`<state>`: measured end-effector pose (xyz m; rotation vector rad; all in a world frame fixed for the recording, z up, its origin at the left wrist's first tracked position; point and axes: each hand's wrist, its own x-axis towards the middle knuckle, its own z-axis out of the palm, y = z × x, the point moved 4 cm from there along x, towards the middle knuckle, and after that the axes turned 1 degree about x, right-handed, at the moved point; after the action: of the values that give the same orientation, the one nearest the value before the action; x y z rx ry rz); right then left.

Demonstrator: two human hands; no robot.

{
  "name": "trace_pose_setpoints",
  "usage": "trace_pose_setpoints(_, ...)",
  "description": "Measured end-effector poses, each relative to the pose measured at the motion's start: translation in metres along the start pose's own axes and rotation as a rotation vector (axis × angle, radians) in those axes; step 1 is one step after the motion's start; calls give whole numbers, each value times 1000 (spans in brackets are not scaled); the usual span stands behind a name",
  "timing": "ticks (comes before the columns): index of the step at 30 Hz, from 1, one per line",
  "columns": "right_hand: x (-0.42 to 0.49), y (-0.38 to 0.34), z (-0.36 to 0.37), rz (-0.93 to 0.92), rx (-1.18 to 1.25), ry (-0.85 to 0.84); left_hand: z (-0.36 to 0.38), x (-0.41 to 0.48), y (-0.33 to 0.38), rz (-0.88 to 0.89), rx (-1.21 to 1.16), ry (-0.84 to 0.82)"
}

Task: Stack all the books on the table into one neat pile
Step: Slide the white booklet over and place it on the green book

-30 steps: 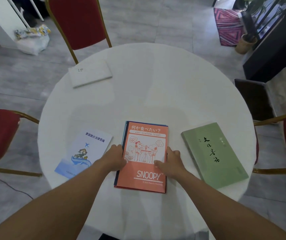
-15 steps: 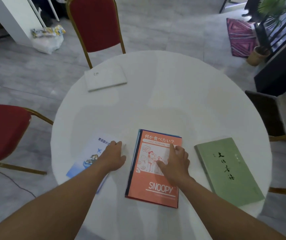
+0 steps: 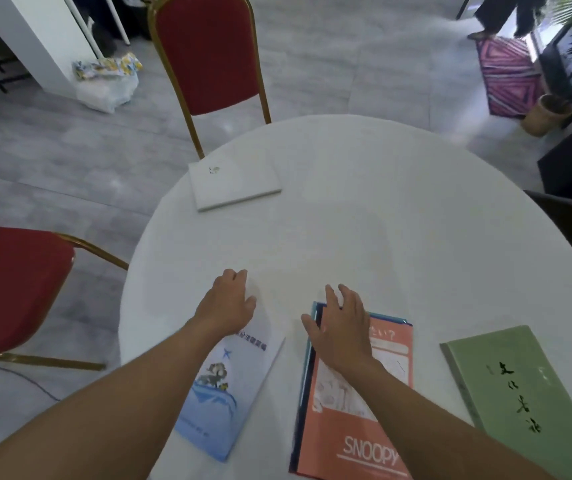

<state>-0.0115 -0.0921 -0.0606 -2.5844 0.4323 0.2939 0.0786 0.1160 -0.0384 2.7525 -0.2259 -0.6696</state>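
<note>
Reaching farther forward, both hands [image 3: 229,303] have left the orange book [image 3: 357,410].

Table [image 3: 364,209]: plain white cloth. Far book [image 3: 234,181]: white, tiny dark mark near one corner. Booklet [image 3: 222,393]: white fading to light blue, blue wave drawing, small blue star, dark text. Snoopy book [image 3: 357,431]: salmon-orange, white "SNOOPY" lettering, white drawing panel; dark blue and teal edges showing under it. Right book [image 3: 520,386]: pale green, black brush characters. Chairs [image 3: 208,53]: red padding, gold frames. Rug [image 3: 508,77]: pink-purple triangle stripes.
</note>
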Motion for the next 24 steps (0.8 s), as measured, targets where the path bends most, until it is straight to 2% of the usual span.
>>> trace_pose_setpoints(9,67,-29,23,9,-140,62,-54,113,-23,12,68,108)
trace_pose_setpoints(16,72,-36,31,28,-298,167,-76,181,-14,50,125,247)
trace_pose_setpoints(21,76,-33,34,37,-327,184,-67,206,-10,1,179,171)
trace_pose_setpoints(24,78,-34,35,46,-327,180,-59,207,-9,21,173,207)
